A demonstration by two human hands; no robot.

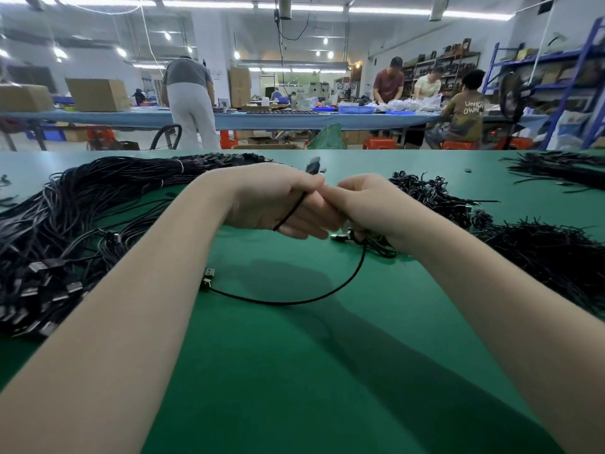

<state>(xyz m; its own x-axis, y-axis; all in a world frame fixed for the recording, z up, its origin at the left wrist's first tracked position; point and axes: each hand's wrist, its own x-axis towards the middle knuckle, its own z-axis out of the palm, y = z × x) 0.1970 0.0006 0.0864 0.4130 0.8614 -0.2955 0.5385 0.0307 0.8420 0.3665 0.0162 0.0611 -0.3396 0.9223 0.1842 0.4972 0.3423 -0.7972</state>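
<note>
Black cable (294, 302) sits clenched in curled fingers (304, 231): the left hand (278, 198) grasps one strand, the right hand (370, 201) the bunched loops. Its tail and plug (208, 279) lie on the green tabletop (262, 371). Coiling seems midway; next, gather that tail in.

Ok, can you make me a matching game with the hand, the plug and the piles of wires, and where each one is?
Things:
1. left hand
2. USB plug
3. big bundle of black cables
4. heap of short black ties

Places or states:
A. piled at the left side of the green table
B. grips a thin black cable
C. lies beyond the right hand
D. lies alone by the left forearm, at a cable's loose end

Pairs: 1-B, 2-D, 3-A, 4-C.
</note>
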